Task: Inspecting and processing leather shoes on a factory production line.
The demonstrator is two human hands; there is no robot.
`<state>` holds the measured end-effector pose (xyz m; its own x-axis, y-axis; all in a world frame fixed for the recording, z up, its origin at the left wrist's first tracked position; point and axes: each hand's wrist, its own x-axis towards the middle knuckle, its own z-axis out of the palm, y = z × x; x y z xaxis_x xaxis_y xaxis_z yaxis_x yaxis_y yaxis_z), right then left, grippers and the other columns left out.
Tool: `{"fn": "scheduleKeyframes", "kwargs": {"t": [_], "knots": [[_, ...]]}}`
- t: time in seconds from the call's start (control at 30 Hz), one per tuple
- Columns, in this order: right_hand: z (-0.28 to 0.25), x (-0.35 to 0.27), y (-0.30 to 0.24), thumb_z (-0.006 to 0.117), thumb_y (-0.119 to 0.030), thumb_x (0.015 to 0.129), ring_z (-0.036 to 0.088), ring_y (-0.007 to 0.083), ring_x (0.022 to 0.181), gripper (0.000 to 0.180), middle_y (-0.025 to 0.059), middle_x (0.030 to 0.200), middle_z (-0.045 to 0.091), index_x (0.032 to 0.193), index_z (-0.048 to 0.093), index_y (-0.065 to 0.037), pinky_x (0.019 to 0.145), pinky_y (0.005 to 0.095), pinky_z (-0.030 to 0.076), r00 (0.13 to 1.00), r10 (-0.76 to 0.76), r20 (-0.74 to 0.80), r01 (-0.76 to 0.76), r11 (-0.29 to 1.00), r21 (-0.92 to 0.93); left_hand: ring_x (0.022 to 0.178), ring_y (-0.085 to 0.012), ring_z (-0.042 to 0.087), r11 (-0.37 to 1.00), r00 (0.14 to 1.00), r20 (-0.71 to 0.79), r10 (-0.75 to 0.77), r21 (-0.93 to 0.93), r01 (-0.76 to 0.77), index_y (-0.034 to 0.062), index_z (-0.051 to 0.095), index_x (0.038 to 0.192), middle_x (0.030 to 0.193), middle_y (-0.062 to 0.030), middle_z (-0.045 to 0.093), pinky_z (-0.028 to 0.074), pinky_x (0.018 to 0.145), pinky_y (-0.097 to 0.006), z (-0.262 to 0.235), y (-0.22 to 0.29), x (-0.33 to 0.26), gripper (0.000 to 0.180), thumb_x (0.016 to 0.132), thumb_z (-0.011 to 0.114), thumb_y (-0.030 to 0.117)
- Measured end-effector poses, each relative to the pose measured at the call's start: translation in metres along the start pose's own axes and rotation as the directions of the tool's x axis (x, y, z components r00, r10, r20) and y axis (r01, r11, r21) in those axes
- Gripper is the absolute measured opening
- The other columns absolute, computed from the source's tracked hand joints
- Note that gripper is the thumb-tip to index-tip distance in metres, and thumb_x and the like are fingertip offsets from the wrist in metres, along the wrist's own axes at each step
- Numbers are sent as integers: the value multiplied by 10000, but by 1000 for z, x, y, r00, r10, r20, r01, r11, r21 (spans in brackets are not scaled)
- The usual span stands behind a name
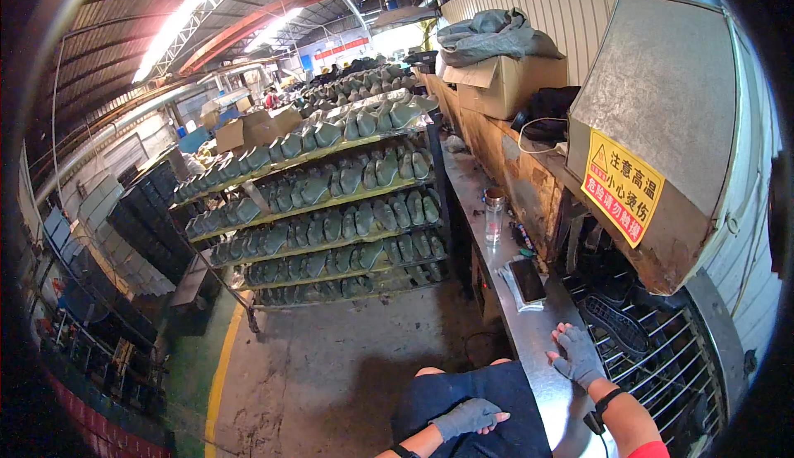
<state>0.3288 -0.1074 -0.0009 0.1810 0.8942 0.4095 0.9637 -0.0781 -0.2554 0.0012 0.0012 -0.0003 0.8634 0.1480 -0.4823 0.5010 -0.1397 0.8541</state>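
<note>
My left hand (469, 417), in a grey fingerless glove, rests on my lap over dark shorts and holds nothing. My right hand (576, 355), gloved the same way, lies flat with fingers apart on the edge of a steel worktop (529, 330). Just right of it a black shoe sole (616, 324) lies on a wire conveyor grid (670, 367). A dark phone (527, 279) lies on papers farther up the worktop, and beyond it stands a clear bottle (494, 214).
A multi-tier rack (331, 210) full of grey-green shoe lasts stands ahead on the left. A metal hood with a yellow warning sign (623, 187) overhangs the conveyor. Cardboard boxes (509, 82) with grey cloth sit on the bench behind. Concrete floor with a yellow line (219, 367) lies below.
</note>
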Motion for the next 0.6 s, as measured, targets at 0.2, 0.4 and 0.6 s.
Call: {"fn": "scheduleKeyframes", "kwargs": {"t": [0.2, 0.4, 0.6], "knots": [[0, 1, 0, 763, -445, 884, 544, 392, 1383, 584, 182, 1449, 632, 1318, 695, -60, 1177, 516, 392, 1000, 7, 4, -7, 1000, -8, 663, -119, 647, 999, 1000, 8, -16, -30, 16, 42, 733, 864, 767, -24, 695, 551, 629, -287, 1, -2, 1, 557, 1060, 596, 545], [-2, 2, -1, 761, -443, 882, 552, 402, 1364, 591, 193, 1434, 637, 1306, 694, -37, 1167, 514, 404, 999, -32, -19, 31, 999, -16, 658, -125, 642, 999, 1000, -3, -20, -40, 20, 41, 735, 869, 767, -26, 691, 549, 624, -294, 1, -4, 2, 557, 1054, 605, 550], [-8, 2, -5, 743, -400, 913, 495, 396, 1424, 594, 199, 1490, 589, 1375, 650, -38, 1224, 483, 357, 999, 7, 52, -8, 1000, 17, 656, -135, 652, 999, 1000, -4, -26, -41, 25, 37, 735, 866, 773, -32, 698, 553, 624, -299, 1, -2, 2, 561, 1049, 609, 552]]}}
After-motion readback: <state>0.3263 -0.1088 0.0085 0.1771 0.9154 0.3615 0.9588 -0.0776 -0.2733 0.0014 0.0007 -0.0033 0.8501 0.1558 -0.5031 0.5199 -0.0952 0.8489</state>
